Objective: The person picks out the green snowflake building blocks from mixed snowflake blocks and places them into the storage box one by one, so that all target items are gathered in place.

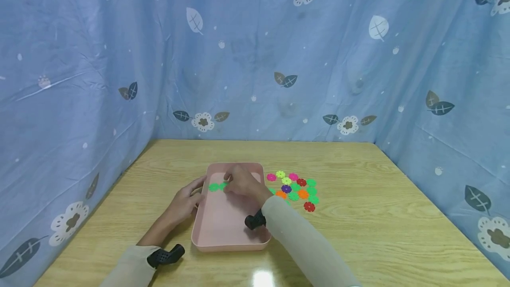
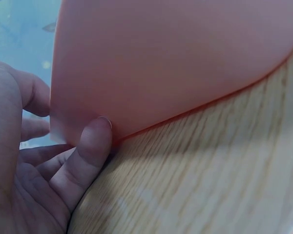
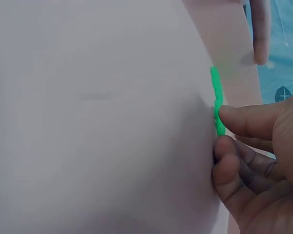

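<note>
Inside the pink tray [image 1: 227,220], a green flower-shaped piece [image 1: 214,187] lies near the far left, with another green piece [image 1: 223,186] right beside it. My right hand [image 1: 244,184] reaches over the tray and pinches the right end of these pieces. Edge-on in the right wrist view, the green pieces [image 3: 217,87] form a thin strip, its lower end between thumb and curled fingers of my right hand [image 3: 263,161]. My left hand [image 1: 184,203] rests against the tray's left side. In the left wrist view, the thumb of my left hand [image 2: 53,161] presses the tray's outer wall [image 2: 161,58].
Right of the tray, several loose flower-shaped pieces lie on the wooden table [image 1: 358,216], among them a purple piece [image 1: 286,188], an orange piece [image 1: 303,194] and a dark red piece [image 1: 309,207]. A blue patterned curtain [image 1: 255,56] hangs behind and on both sides.
</note>
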Demonstrator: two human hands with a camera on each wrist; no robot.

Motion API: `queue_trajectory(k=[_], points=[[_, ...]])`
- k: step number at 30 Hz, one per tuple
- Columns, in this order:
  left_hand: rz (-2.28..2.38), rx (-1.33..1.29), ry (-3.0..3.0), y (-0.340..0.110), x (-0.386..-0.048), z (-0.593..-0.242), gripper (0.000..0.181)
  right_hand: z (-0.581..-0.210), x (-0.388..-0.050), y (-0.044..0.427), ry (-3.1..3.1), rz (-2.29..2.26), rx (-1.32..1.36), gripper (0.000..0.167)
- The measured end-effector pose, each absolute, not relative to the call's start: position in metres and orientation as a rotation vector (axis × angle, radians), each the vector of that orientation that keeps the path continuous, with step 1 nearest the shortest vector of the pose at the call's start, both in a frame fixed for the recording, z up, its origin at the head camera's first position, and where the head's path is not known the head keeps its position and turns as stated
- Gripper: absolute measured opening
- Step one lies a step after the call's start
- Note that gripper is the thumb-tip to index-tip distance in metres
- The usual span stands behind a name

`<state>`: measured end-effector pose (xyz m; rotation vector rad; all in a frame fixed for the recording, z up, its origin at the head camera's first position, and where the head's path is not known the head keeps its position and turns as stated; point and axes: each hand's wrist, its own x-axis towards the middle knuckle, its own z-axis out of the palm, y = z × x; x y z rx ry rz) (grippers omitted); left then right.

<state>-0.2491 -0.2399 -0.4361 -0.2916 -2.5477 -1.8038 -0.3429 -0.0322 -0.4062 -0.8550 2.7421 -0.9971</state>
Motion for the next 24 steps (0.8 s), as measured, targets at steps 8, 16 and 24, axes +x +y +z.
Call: queue_trajectory(k=[8,16,24], points=[[-1.803,-0.284,-2.526,-0.24,-0.249,-0.436,0.064,-0.384,-0.34,-0.02,2.83,-0.706,-0.791,0.039],[-1.8,-0.265,-2.527,-0.239,-0.249,-0.435,0.062,-0.365,-0.341,0.009,2.827,-0.834,-0.874,0.036],[-1.805,-0.266,-2.521,-0.238,-0.246,-0.435,0.063,-0.349,-0.346,0.04,2.865,-0.841,-0.81,0.029]])
